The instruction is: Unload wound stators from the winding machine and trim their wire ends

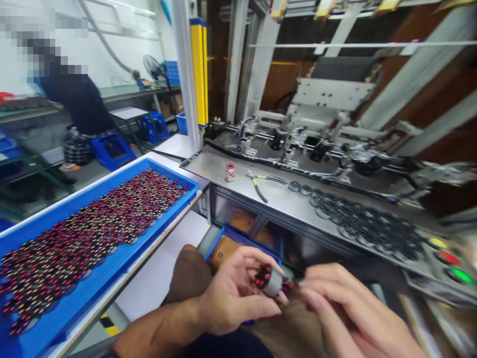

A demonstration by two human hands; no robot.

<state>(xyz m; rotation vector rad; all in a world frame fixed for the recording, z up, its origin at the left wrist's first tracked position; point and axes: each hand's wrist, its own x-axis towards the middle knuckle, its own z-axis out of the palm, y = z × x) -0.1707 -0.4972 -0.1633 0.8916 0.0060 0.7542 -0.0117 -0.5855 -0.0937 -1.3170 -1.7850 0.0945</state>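
My left hand (238, 293) is closed around a motor stator (275, 282), a grey metal cylinder with red-and-black windings showing at both ends. It is held tilted above my lap. Just right of it, the thumb and fingers of my right hand (346, 308) are pinched together by the stator's right end. Whatever lies between those fingertips is too small and blurred to make out. On the metal bench beyond my hands lie wire cutters (259, 186) with yellow-green and black handles. Left of them stands a small red-and-copper wound piece (230, 172).
A blue tray (164, 226) at left holds many wound stators. Black rings (350, 214) lie in rows along the bench, ending near green (461, 275) and red (447, 257) buttons. Machinery (320, 134) stands behind; a blue bin (223, 248) sits below. A co-worker (80, 99) bends at far left.
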